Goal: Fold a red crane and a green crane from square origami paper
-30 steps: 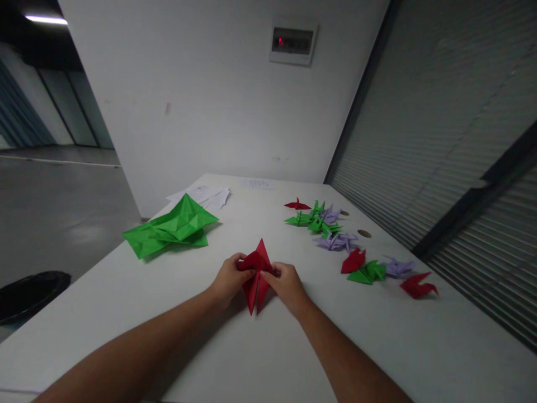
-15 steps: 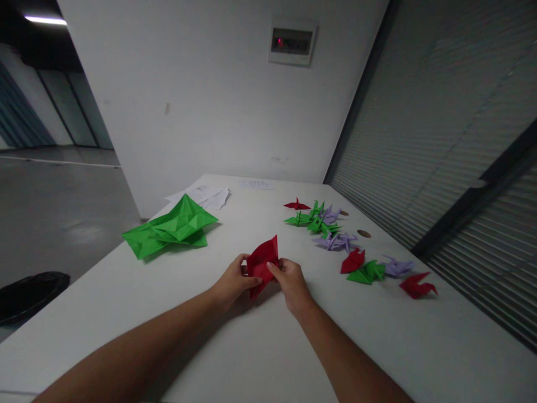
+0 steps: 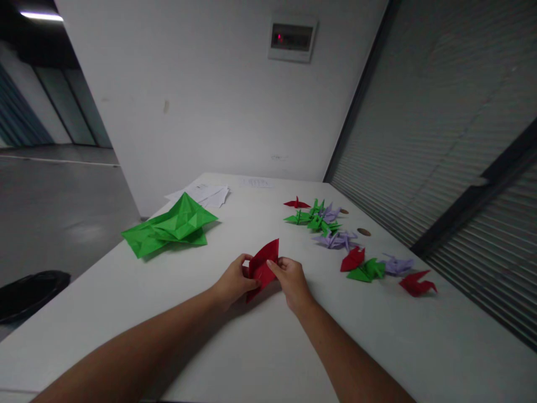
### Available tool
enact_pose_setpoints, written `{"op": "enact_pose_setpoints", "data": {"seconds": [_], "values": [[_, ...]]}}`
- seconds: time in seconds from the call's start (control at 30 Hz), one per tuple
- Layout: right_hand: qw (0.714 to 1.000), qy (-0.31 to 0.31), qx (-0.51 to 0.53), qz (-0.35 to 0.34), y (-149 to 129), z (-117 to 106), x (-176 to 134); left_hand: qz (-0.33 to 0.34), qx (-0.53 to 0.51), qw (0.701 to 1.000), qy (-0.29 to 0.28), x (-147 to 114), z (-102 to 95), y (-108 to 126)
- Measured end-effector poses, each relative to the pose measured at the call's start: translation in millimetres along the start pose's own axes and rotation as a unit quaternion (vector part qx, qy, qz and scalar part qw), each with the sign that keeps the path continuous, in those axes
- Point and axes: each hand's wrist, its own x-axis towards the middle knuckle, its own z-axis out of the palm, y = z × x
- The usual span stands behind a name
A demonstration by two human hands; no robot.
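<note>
A red sheet of origami paper [image 3: 264, 267], creased and partly folded, is held up just over the white table [image 3: 235, 347]. My left hand [image 3: 235, 281] pinches its left edge, thumb in front and fingers behind. On the other side my right hand [image 3: 292, 280] grips the right edge, its thumb pressed on the paper's face. The fingers behind the sheet are partly hidden. Folded paper cranes lie to the right of my hands, the nearest being a red one [image 3: 353, 259] beside a green one [image 3: 367, 271].
Creased green papers [image 3: 180, 224] are piled on the left, with white printed sheets [image 3: 210, 195] behind them. More cranes, such as a purple one [image 3: 398, 265] and a red one [image 3: 417, 284], line the right side. A black bin [image 3: 33, 294] stands on the floor at left.
The red paper has turned slightly and shifted a little down and to the right between my hands. Both hands keep their hold on it.
</note>
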Motion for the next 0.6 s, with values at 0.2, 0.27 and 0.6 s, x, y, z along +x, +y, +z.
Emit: {"op": "enact_pose_setpoints", "data": {"seconds": [0.2, 0.27, 0.6], "values": [[0.999, 0.009, -0.029, -0.014, 1.9, -1.9, 1.0, 0.0, 0.016, 1.0, -0.004, -1.0, 0.6, 2.8], [0.999, 0.011, -0.032, -0.015, 1.9, -3.1, 1.9, 0.0, 0.022, 1.0, -0.003, -0.9, 0.1, 2.6], [0.999, -0.006, -0.042, -0.017, -9.4, -12.3, 4.5, -0.006, 0.022, 1.0, 0.001, 1.7, -5.4, 1.6]]}}
